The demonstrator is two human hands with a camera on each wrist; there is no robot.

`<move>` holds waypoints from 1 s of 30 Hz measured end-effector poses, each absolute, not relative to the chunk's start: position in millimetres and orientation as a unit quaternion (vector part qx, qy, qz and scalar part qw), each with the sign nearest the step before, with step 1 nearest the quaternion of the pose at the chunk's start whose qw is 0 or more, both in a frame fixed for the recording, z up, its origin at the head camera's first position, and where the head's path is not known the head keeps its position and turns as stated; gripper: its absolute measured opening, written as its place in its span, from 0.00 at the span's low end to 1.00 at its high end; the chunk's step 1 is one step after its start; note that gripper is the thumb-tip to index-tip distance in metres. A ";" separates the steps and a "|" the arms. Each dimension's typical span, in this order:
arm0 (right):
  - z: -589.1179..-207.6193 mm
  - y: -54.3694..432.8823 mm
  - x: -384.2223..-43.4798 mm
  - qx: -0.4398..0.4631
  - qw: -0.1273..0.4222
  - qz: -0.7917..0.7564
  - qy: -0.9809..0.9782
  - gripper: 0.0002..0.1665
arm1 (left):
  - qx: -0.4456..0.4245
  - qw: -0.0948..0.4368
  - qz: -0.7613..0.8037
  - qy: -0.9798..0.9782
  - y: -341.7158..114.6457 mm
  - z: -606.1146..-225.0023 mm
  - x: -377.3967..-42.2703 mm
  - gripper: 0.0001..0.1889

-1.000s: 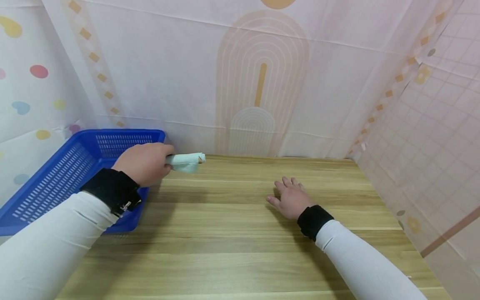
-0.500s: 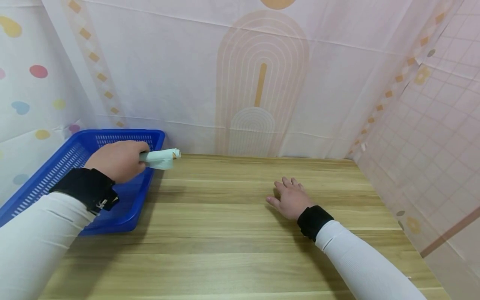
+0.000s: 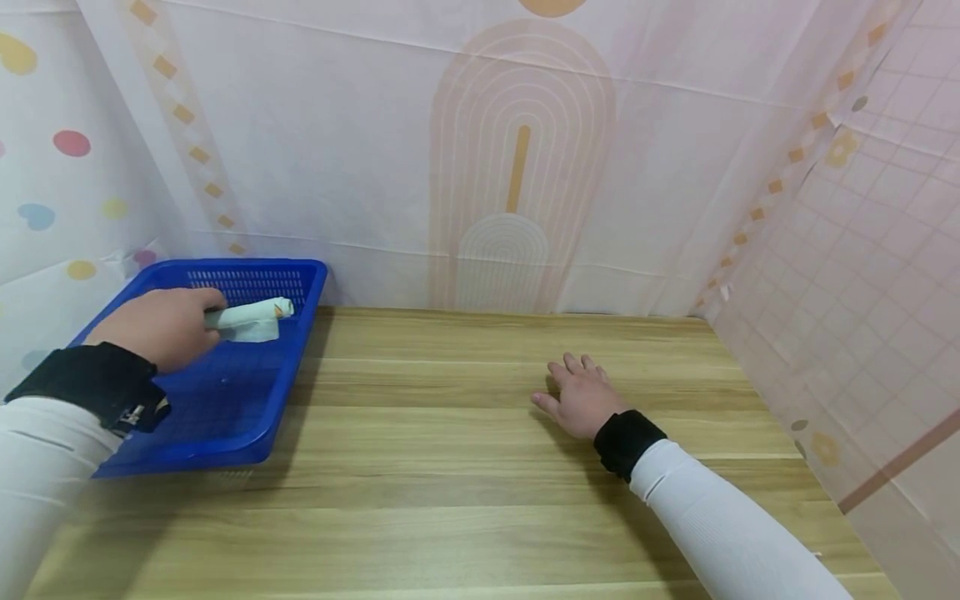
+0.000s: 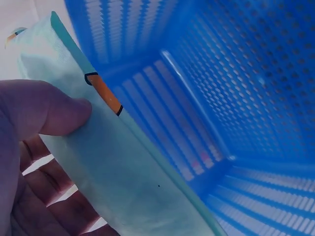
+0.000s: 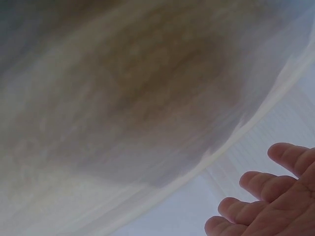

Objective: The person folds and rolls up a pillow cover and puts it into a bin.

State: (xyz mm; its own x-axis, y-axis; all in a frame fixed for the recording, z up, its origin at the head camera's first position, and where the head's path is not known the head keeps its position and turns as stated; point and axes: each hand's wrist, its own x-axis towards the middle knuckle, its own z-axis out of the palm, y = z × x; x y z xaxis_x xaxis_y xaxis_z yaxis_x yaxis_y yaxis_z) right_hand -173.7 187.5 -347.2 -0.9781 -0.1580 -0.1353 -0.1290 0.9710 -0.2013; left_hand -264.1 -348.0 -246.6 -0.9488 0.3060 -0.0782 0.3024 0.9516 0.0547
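Observation:
My left hand (image 3: 161, 327) pinches a rolled, pale mint-green cloth (image 3: 251, 315) over the blue plastic basket (image 3: 288, 367). The cloth points right, with a loose flap hanging below the roll. In the left wrist view, the thumb presses on the cloth (image 4: 118, 167), whose edge carries an orange mark outlined in black. The fingers lie beneath it, and the slotted basket wall (image 4: 206, 88) is beyond. My right hand (image 3: 581, 400) is at the wooden table with its fingers spread, holding nothing. In the right wrist view, the fingers of that hand (image 5: 275, 196) are extended.
The basket stands at the table's left, near the back. A patterned curtain (image 3: 360, 167) rises behind the wooden table (image 3: 450, 433). Another patterned sheet (image 3: 885, 275) borders the right side. Black bands circle both wrists.
My left hand has moved left with the rolled cloth, from beyond the basket's right rim to above its inside. The right hand has stayed in place.

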 end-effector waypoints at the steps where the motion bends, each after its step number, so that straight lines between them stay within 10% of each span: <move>1: -347.3 187.6 -173.9 -0.073 0.075 -0.096 0.990 0.43 | 0.151 0.044 0.021 0.987 -353.1 -248.2 -265.4 0.13; 30: -347.0 185.9 -170.9 -0.074 0.079 -0.093 0.990 0.43 | 0.162 0.107 0.001 0.981 -366.3 -275.8 -252.1 0.08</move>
